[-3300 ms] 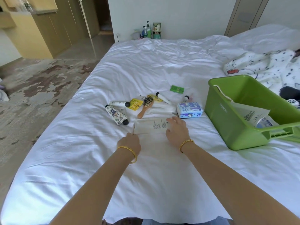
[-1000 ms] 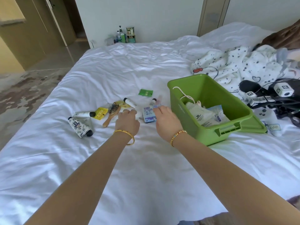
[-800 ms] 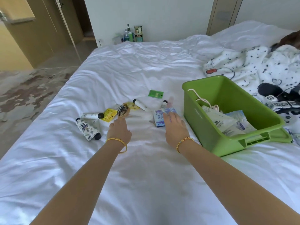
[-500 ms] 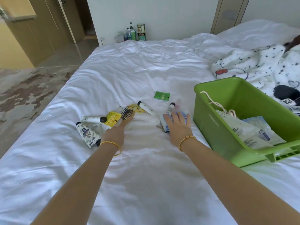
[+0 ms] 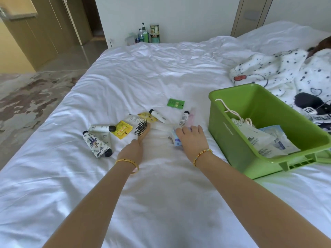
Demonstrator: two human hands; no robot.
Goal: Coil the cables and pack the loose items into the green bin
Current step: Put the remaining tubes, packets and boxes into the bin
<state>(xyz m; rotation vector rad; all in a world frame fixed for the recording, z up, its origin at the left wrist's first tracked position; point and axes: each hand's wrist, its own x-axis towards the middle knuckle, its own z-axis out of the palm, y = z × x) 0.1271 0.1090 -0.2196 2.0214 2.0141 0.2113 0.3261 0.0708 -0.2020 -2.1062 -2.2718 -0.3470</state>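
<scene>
On the white bedsheet point(image 5: 161, 203) in front of you, starting at the left, a white tube with a blue floral print and a black cap point(image 5: 96, 144) is lying beside a plain white tube with a black cap point(image 5: 102, 128), and a yellow sachet point(image 5: 122, 129) is sitting just right of them. Your left hand point(image 5: 131, 150), wearing a yellow bangle point(image 5: 128, 162), is closing around the handle of the wooden hairbrush with black bristles point(image 5: 142, 130), whose head is lying on the sheet with the bristles facing left. Beyond the brush, a second yellow sachet point(image 5: 147, 116) and a small white tube with a dark cap point(image 5: 157, 115) are lying together, with a flat green packet point(image 5: 175, 102) farther back and a slim white tube with a black cap point(image 5: 183, 119) next to a pale pink tube point(image 5: 191, 116). Your right hand point(image 5: 192, 140), wearing a beaded bracelet point(image 5: 201, 155), is resting over a small blue and white pack point(image 5: 176, 140), fingers curving down onto it. To the right, the green plastic bin point(image 5: 231, 140) is standing on the bed, holding a coiled white cable point(image 5: 234, 113) and several white and blue paper packets point(image 5: 266, 140). Behind it, a spotted white blanket point(image 5: 279, 72) is lying crumpled.
</scene>
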